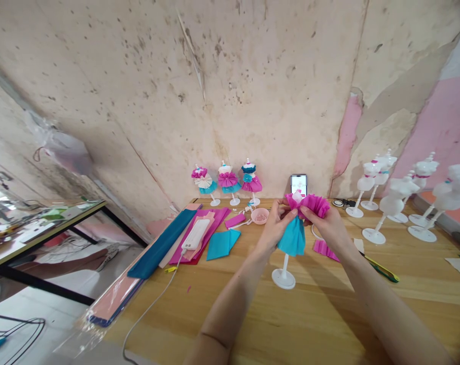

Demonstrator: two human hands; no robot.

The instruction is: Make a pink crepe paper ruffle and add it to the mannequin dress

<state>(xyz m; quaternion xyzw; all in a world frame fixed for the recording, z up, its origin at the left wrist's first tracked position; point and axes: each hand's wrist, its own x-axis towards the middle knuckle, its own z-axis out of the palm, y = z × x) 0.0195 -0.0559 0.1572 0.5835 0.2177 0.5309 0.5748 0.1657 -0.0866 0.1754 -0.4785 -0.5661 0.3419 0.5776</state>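
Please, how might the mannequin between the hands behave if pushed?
The mannequin would probably tip easily, since its thin stem rises from a small round base. Its turquoise skirt looks thin and creased, so likely floppy.

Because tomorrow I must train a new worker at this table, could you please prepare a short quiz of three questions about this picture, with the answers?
1. What do the fingers of the right hand hold?
A) a pink bowl
B) a magenta ruffle
C) a folded blue paper

2. True or false: the green-and-yellow tool lies to the right of the mannequin with the turquoise skirt.

3. Fill in the number: in a row to the left of the phone stand ____ dressed mannequins.

Key: 1. B; 2. True; 3. three.
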